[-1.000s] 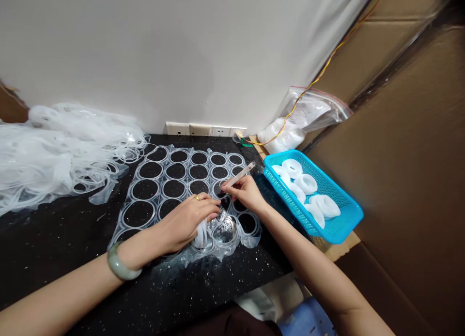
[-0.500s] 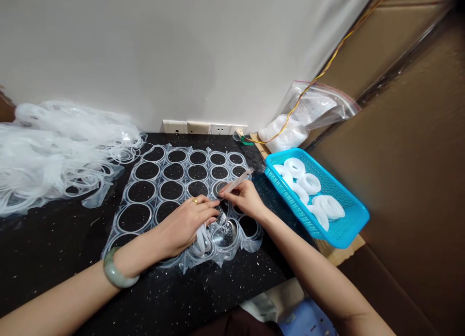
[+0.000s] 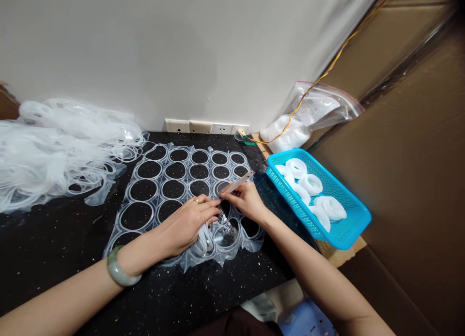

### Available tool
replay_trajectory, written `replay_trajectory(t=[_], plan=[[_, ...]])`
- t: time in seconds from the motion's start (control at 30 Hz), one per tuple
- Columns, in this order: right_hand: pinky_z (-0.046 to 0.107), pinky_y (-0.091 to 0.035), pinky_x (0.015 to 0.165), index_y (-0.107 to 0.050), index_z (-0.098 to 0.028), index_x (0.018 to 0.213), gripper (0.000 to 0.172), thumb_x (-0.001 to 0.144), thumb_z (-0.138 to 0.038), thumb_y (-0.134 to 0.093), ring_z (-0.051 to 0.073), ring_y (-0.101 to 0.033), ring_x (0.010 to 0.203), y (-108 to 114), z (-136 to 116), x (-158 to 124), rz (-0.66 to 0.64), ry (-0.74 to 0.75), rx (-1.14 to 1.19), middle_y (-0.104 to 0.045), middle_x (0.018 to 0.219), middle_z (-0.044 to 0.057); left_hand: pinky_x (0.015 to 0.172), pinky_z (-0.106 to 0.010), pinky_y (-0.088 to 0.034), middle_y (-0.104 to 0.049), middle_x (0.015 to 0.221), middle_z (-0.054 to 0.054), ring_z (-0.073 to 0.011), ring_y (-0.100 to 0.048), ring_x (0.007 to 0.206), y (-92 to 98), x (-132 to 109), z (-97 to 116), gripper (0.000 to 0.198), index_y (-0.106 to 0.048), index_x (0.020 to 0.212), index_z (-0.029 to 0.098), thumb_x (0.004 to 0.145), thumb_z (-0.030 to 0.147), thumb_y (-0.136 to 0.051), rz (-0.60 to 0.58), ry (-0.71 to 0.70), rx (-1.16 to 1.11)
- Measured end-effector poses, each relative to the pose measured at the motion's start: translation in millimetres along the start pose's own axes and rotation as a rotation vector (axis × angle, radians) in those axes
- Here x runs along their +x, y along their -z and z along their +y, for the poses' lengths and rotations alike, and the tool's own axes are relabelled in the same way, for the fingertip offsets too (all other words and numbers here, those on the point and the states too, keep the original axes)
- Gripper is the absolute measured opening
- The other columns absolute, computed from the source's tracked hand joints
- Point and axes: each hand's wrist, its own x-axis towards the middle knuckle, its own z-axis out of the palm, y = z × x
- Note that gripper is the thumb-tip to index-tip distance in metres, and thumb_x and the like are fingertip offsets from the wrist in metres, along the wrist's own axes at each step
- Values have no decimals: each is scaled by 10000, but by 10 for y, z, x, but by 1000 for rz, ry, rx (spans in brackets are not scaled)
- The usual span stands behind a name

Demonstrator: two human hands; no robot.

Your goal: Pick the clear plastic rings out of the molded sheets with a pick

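A translucent plastic sheet (image 3: 159, 196) with rows of round holes lies flat on the black speckled tabletop. My left hand (image 3: 192, 225) rests palm down on its near part, closed over a bundle of soft white rings (image 3: 205, 243) that shows below the fingers. Close beside its fingertips, my right hand (image 3: 250, 200) pinches a thin, flat, whitish strip-like tool (image 3: 238, 182). The tool slants up to the right, its lower end at the sheet near the left fingertips. Fingers hide the exact contact point. Clear film shows in the hole just below the hands.
A blue basket (image 3: 354, 229) holding several white rings stands at the right. A heap of translucent plastic offcuts (image 3: 58, 152) lies at the left. Behind are wall sockets (image 3: 201, 127), a clear bag of white material (image 3: 286, 132) and a yellow-red wire (image 3: 329, 72). Cardboard (image 3: 417, 132) borders the right.
The view has shifted very slightly. Both hands keep almost the same place and hold, and the strip-like tool's tilt looks nearly unchanged.
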Motion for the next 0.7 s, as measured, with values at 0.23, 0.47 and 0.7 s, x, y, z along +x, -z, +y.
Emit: replay_trajectory(t=[0.23,0.47,0.7], plan=[[244,-482,755,-744,-198,859,135,879,-171,-613,174,-695,856,-15,-106,-61,-15,95,-338,-755,943,41,904,-466,-482,-641,1148,-134,-251,-530,1028,60,49,39,307,-621,1131,146,1004,178,-343,-19,-32,-97],[247,-414,648,-713,-215,1004,249,928,-147,-486,180,-670,818,9,-214,103,-85,95,-924,-727,986,66,899,-443,-485,-644,1136,-127,-247,-537,1043,84,24,35,308,-624,1125,161,1003,174,-341,-20,-44,-136],[281,-424,672,-723,-176,965,295,976,-237,-435,200,-671,821,564,-217,830,479,7,-884,-732,897,97,925,-435,-488,-624,1247,-125,-242,-549,1115,52,-56,-13,270,-631,1125,171,988,154,-399,10,-63,-167]])
